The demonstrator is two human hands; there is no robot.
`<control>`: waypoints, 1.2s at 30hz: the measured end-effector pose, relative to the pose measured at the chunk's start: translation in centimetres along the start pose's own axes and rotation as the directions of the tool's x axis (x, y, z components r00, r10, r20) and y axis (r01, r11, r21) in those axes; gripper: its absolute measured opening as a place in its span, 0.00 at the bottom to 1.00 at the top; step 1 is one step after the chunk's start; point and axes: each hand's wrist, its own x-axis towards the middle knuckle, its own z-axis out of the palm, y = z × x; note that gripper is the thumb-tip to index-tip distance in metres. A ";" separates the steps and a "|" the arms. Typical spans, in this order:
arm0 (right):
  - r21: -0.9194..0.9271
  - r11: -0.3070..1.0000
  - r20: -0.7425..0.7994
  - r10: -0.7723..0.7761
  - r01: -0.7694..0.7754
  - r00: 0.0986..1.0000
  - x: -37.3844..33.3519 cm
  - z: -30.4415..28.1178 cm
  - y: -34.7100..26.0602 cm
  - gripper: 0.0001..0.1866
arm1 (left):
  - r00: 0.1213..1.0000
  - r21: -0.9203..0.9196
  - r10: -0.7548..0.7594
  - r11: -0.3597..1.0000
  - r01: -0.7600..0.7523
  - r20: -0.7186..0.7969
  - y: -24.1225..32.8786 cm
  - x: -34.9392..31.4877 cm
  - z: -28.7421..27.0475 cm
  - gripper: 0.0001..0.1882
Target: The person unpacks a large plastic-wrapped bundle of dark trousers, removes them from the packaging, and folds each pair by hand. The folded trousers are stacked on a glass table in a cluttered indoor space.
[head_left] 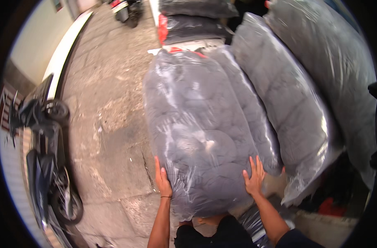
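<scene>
A large clear plastic bag packed with grey, soft-looking rounded bundles (201, 120) fills the middle of the view, right in front of my legs. What the bundles are exactly, I cannot make out. My left hand (163, 182) lies flat against the bag's left side near its lower end, fingers stretched out. On the opposite side, my right hand (254, 177) rests with its fingers spread and its palm toward the bag. Neither hand has its fingers wrapped round the plastic. Whether the bag's weight rests on the ground or between my palms is hard to tell.
Similar filled bags lean to the right, among them a long grey bag (285, 99) and a taller bag (327, 70). Stacked dark bags (192, 29) lie beyond. Stone paving (114, 124) runs along the left, with a parked motorbike (46, 165) by the wall and another motorbike (126, 12) farther off.
</scene>
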 end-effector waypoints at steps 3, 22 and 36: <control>-0.026 0.997 0.045 0.073 -0.071 0.996 0.3 -1.0 0.0 0.38 | 0.984 -0.064 -0.102 0.992 0.112 0.145 2.1 -1.1 0.2 0.32; 0.847 -0.046 -0.046 0.986 -0.529 -0.159 -66.8 -9.8 26.2 0.14 | 0.559 0.562 0.141 0.022 -0.827 0.817 12.2 -20.1 -1.9 0.32; 0.554 -0.478 0.037 0.832 -0.682 -0.553 -82.6 8.6 54.3 0.58 | -0.380 -0.128 -0.263 0.649 -0.750 0.887 3.9 -69.7 37.4 0.29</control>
